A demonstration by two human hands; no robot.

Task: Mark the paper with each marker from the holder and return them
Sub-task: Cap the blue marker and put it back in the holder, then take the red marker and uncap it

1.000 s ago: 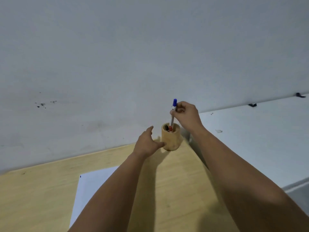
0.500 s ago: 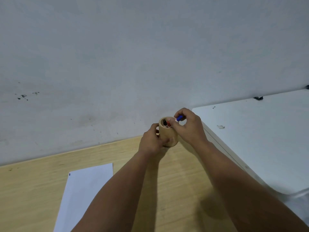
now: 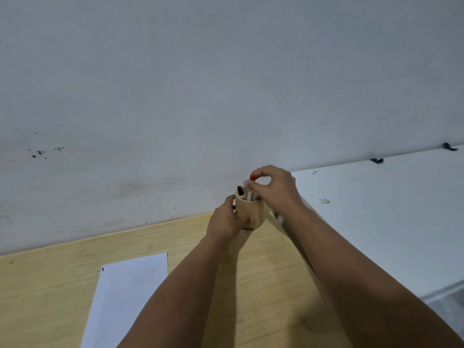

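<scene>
Left hand (image 3: 226,219) wraps the wooden holder (image 3: 249,212), which stands on the far part of the wooden table (image 3: 50,285) near the wall (image 3: 226,84). Right hand (image 3: 273,188) pinches the red-capped marker (image 3: 251,180), its lower part inside the holder. Black marker (image 3: 240,190) sits in the holder. Paper (image 3: 125,297) lies near left, with a small blue mark (image 3: 103,269) at its far-left corner.

The wooden table (image 3: 62,280) lies bare across the lower left of the frame, apart from the flat paper (image 3: 125,297) at lower centre-left, so a hand could pass freely there. At upper centre the holder (image 3: 248,212) stands close to the wall (image 3: 200,84) behind it, with the left hand (image 3: 226,219) wrapped round its left side and the right hand (image 3: 275,188) over its mouth. Just right of the holder the white table (image 3: 389,209) closes that side.
</scene>
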